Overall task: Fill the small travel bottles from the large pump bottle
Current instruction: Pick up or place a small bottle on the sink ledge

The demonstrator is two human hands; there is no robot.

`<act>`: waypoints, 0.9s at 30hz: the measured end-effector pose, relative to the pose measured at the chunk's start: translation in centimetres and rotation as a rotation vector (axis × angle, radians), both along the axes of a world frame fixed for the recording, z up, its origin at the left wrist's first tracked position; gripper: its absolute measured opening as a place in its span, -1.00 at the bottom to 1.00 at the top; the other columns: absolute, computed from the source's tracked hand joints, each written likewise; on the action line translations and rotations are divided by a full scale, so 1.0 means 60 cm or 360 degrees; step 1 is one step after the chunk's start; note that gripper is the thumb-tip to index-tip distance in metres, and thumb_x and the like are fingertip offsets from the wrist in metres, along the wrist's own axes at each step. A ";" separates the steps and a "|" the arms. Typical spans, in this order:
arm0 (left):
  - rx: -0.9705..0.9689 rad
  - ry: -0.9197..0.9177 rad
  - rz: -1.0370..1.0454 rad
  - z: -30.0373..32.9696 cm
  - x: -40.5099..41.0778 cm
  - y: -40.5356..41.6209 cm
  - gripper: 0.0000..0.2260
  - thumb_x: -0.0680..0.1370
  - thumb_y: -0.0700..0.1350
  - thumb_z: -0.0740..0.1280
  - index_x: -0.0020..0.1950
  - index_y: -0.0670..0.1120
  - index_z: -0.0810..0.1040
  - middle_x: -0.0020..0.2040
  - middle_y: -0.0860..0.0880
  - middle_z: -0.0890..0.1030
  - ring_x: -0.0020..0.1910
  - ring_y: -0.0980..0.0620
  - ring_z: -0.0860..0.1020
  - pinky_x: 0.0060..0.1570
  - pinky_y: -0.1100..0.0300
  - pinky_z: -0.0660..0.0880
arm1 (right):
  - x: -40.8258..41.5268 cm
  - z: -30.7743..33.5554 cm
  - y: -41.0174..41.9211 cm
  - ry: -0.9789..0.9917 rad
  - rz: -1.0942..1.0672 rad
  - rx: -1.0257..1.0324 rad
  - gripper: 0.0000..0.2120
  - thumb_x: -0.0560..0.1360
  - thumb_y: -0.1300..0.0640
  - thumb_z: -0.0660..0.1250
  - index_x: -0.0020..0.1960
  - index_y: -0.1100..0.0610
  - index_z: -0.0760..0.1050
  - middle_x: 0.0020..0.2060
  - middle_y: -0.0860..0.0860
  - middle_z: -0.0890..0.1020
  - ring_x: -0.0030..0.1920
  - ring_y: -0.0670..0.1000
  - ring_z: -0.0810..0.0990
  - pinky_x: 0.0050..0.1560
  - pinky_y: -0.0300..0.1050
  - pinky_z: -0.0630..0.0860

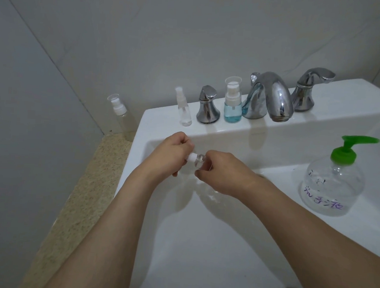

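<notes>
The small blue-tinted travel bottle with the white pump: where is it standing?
The blue-tinted travel bottle stands on the white sink's back ledge, between the left chrome handle and the chrome spout.

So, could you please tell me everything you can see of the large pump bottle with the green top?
The large pump bottle stands upright on the right rim of the white sink, touched by neither hand. Its squat, rounded body looks like clear plastic, with purple handwritten characters on the front. What it holds looks clear; its level is hard to tell. A bright green collar and pump head cap it, the spout pointing right.
</notes>
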State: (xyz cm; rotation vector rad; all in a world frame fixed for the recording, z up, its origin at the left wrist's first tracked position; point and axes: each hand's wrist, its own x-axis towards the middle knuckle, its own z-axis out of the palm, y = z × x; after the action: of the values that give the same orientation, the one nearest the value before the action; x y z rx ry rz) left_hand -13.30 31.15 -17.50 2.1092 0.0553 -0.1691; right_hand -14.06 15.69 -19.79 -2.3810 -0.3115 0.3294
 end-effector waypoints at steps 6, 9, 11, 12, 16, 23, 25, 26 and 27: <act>-0.0068 0.0063 0.0014 0.001 -0.002 -0.003 -0.80 0.64 -0.05 0.20 -0.16 -0.08 0.36 -0.54 0.11 0.36 -0.56 0.08 0.31 -0.43 0.17 0.34 | 0.002 -0.003 0.001 -0.0001 0.0017 -0.0013 -0.84 0.51 -0.01 0.31 -0.15 0.04 0.40 -0.19 -0.05 0.54 -0.20 -0.01 0.56 -0.24 -0.11 0.46; -0.0030 0.0035 0.0002 0.000 -0.001 -0.001 -0.86 0.61 -0.11 0.21 -0.15 -0.07 0.37 -0.52 0.12 0.38 -0.55 0.09 0.33 -0.45 0.17 0.33 | 0.002 -0.002 0.001 -0.0006 0.0013 -0.0011 -0.85 0.51 -0.01 0.31 -0.14 0.04 0.41 -0.19 -0.05 0.53 -0.19 0.00 0.56 -0.23 -0.10 0.47; -0.0013 0.0036 -0.0034 0.002 -0.001 0.002 -0.94 0.45 -0.11 0.25 -0.15 -0.06 0.39 -0.46 0.10 0.42 -0.47 0.05 0.36 -0.43 0.15 0.33 | 0.002 -0.003 0.000 -0.0010 0.0012 -0.0010 -0.85 0.51 -0.01 0.31 -0.13 0.04 0.41 -0.18 -0.05 0.54 -0.19 0.00 0.57 -0.22 -0.10 0.47; -0.0005 0.0063 -0.0045 0.004 -0.002 0.003 -0.92 0.39 -0.09 0.24 -0.16 -0.05 0.39 -0.44 0.08 0.43 -0.44 0.03 0.36 -0.44 0.15 0.31 | 0.002 -0.003 0.000 -0.0011 0.0017 -0.0009 -0.85 0.51 -0.01 0.32 -0.13 0.05 0.41 -0.18 -0.05 0.54 -0.19 0.00 0.57 -0.24 -0.11 0.46; -0.0074 0.0167 0.0027 0.005 -0.005 -0.004 -0.80 0.63 -0.04 0.19 -0.17 -0.06 0.35 -0.50 0.05 0.34 -0.55 0.08 0.25 -0.54 0.24 0.17 | 0.000 -0.003 0.001 -0.0009 0.0031 -0.0010 -0.85 0.51 0.00 0.31 -0.12 0.06 0.42 -0.18 -0.05 0.54 -0.19 -0.01 0.56 -0.28 -0.14 0.43; -0.0034 0.0089 -0.0006 0.004 -0.001 0.003 -0.88 0.44 -0.05 0.30 -0.19 -0.06 0.41 -0.39 0.00 0.45 -0.44 0.02 0.36 -0.44 0.17 0.25 | 0.000 -0.001 0.002 0.0001 0.0015 0.0037 -0.84 0.51 -0.01 0.32 -0.07 0.07 0.42 -0.14 -0.03 0.55 -0.16 0.01 0.57 -0.20 -0.09 0.47; -0.0064 0.0111 0.0038 0.004 0.000 0.002 -0.80 0.60 -0.04 0.26 -0.19 -0.08 0.40 -0.48 0.00 0.42 -0.54 0.06 0.31 -0.47 0.18 0.21 | 0.001 -0.001 0.001 0.0005 0.0008 0.0083 -0.80 0.50 -0.02 0.34 0.00 0.07 0.41 -0.12 -0.04 0.54 -0.17 -0.01 0.57 -0.23 -0.11 0.47; -0.0057 0.0104 0.0071 0.005 0.000 0.002 -0.78 0.63 -0.06 0.24 -0.20 -0.09 0.40 -0.50 0.00 0.40 -0.58 0.08 0.29 -0.49 0.20 0.19 | 0.001 -0.002 0.001 0.0019 -0.0006 0.0129 -0.77 0.49 -0.02 0.36 0.03 0.06 0.39 -0.12 -0.04 0.54 -0.18 -0.03 0.56 -0.27 -0.12 0.45; -0.0059 0.0071 0.0120 0.007 0.000 0.004 -0.77 0.65 -0.08 0.24 -0.20 -0.10 0.40 -0.50 -0.01 0.40 -0.59 0.09 0.28 -0.50 0.22 0.18 | 0.002 -0.001 0.001 0.0027 -0.0025 0.0207 -0.73 0.48 -0.02 0.38 0.05 0.05 0.37 -0.13 -0.04 0.54 -0.20 -0.04 0.55 -0.29 -0.13 0.43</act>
State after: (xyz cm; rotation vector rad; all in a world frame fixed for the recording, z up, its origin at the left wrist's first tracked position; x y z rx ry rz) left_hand -13.29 31.38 -17.11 2.0627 0.1566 -0.1708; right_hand -13.94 15.77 -19.84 -2.2509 -0.2975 0.3123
